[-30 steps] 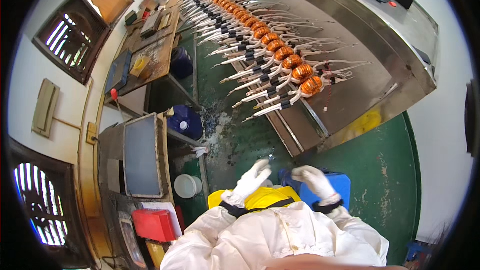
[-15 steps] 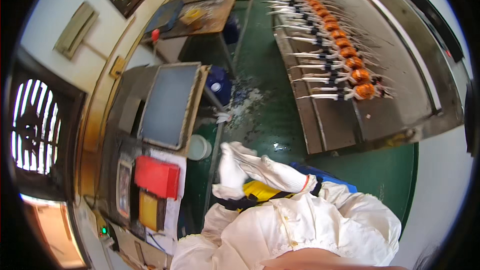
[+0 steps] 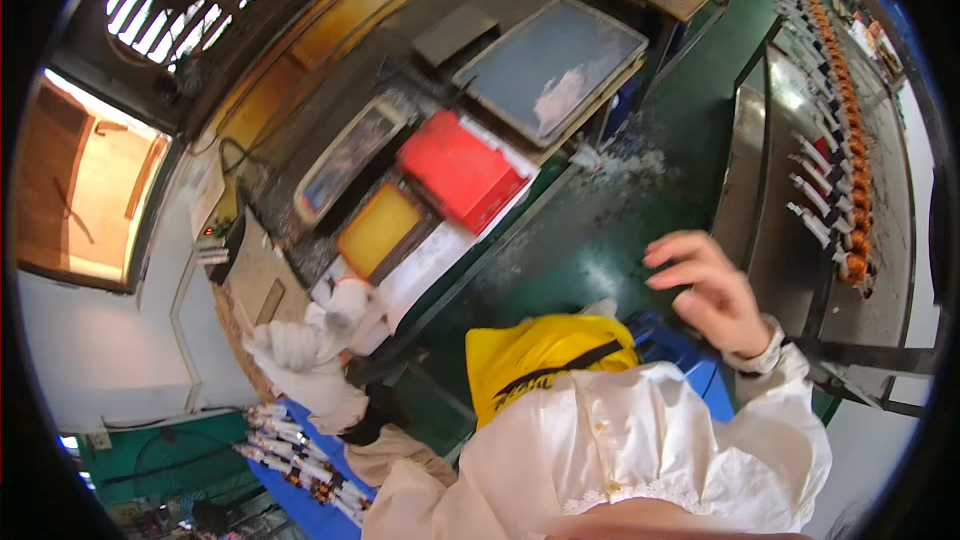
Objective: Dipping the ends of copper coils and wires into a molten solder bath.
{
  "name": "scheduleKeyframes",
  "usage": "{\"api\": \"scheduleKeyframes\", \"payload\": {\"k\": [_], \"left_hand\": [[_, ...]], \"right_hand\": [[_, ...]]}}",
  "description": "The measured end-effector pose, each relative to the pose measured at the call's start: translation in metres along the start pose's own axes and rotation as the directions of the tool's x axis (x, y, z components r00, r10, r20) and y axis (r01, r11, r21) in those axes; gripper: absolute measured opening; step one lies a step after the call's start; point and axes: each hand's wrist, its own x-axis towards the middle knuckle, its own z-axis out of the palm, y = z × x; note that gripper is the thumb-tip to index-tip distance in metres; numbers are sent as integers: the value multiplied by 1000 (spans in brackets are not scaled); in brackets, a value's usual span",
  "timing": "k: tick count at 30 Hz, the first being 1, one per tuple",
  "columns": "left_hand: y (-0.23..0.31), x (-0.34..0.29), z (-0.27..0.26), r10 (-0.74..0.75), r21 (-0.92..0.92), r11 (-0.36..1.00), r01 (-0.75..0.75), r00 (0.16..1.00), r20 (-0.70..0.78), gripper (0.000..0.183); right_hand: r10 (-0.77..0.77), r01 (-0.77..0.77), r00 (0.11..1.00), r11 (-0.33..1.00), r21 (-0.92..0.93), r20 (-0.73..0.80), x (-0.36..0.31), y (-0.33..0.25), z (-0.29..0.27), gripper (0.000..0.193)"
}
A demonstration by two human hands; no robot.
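The left hand (image 3: 300,355) is gripping a bunched white glove (image 3: 330,325) at the edge of the cluttered bench, beside the red tray (image 3: 462,172). The right hand (image 3: 712,290), now bare, is hanging loose-fingered over the green floor (image 3: 590,230), holding nothing. Half a second ago both hands were together in front of the yellow apron (image 3: 545,355).

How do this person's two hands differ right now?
The right hand is bare, while the left hand wears a white glove. The right hand is raised in the air with fingers curled, touching nothing; the left hand reaches down toward the cluttered workbench. Both come out of white sleeves.
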Motion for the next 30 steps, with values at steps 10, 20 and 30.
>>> {"api": "scheduleKeyframes", "payload": {"k": [10,20,30], "left_hand": [[28,-60,-23,-65,-25,998,60,965,-254,40],[56,-94,-44,5,-170,984,-62,948,-318,40],[43,-90,-37,-4,-169,985,-44,961,-275,39]], "right_hand": [[-311,285,949,769,-572,54,66,-159,98,20],[-327,354,930,667,-656,170,67,-172,119,22],[-203,435,897,566,-700,393,78,-199,109,21]]}}
